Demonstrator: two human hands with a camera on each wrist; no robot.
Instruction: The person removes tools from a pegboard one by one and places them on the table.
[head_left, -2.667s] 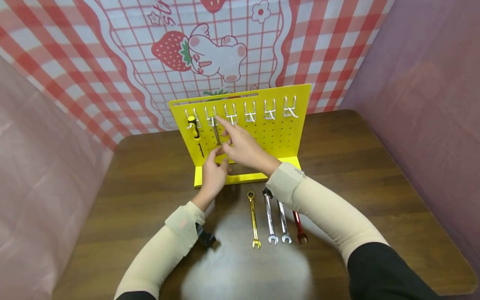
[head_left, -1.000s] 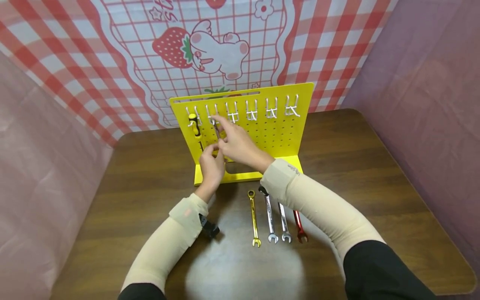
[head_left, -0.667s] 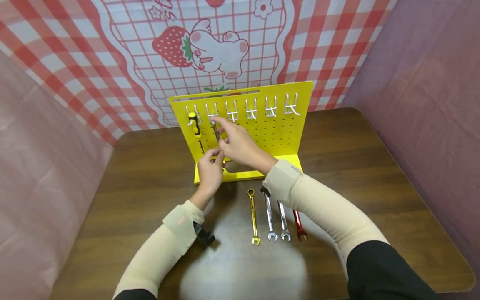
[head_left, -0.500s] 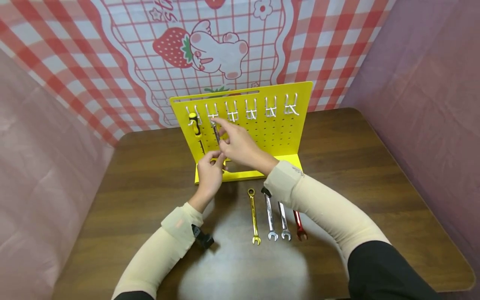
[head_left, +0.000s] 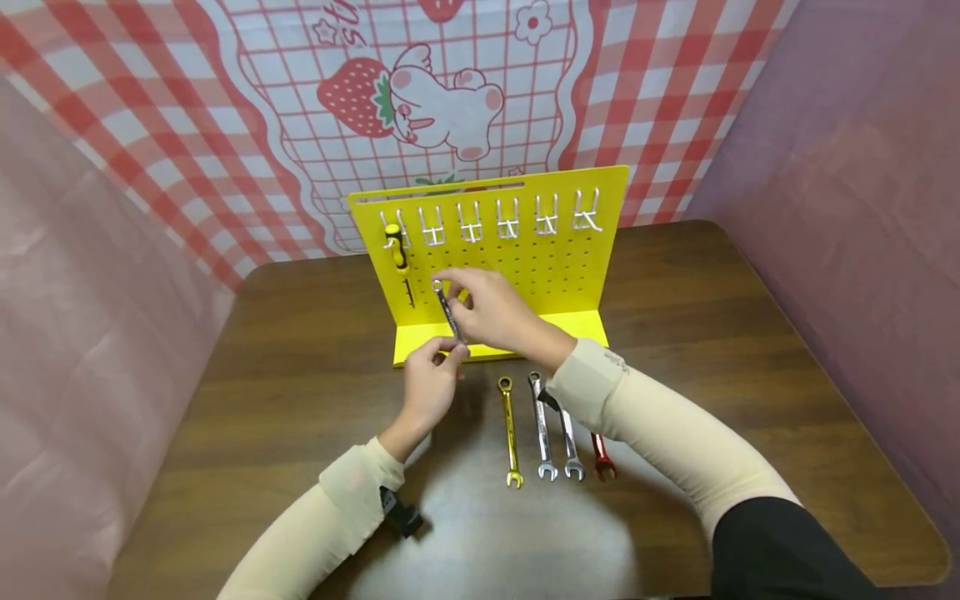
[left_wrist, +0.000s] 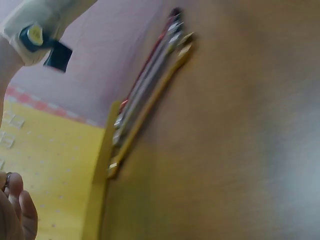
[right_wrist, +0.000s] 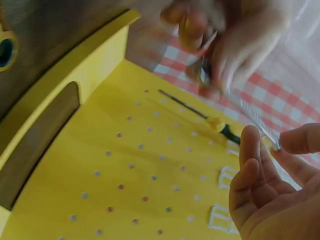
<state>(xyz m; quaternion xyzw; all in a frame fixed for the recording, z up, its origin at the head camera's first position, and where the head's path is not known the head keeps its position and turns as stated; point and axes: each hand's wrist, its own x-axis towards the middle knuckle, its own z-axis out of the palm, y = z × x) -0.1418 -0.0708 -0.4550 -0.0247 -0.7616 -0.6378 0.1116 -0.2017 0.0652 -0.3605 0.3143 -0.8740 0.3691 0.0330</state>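
A silver combination wrench slants in front of the yellow pegboard, below the row of hooks, ring end up. My left hand pinches its lower end between thumb and fingers; that end is hidden by them. At the ring end, the thumb and index finger of my right hand pinch the tool, and its other fingers are spread loosely. The right wrist view shows the wrench shaft stretching between both hands, with the left hand blurred.
A yellow-black screwdriver hangs on the leftmost hook. Bare white double hooks line up to its right. On the table lie a gold wrench, two silver wrenches and a red wrench, partly beneath my right forearm.
Both hands have come down and toward me with the wrench, from up at the second hook to lower before the board. The table wrenches stay put.
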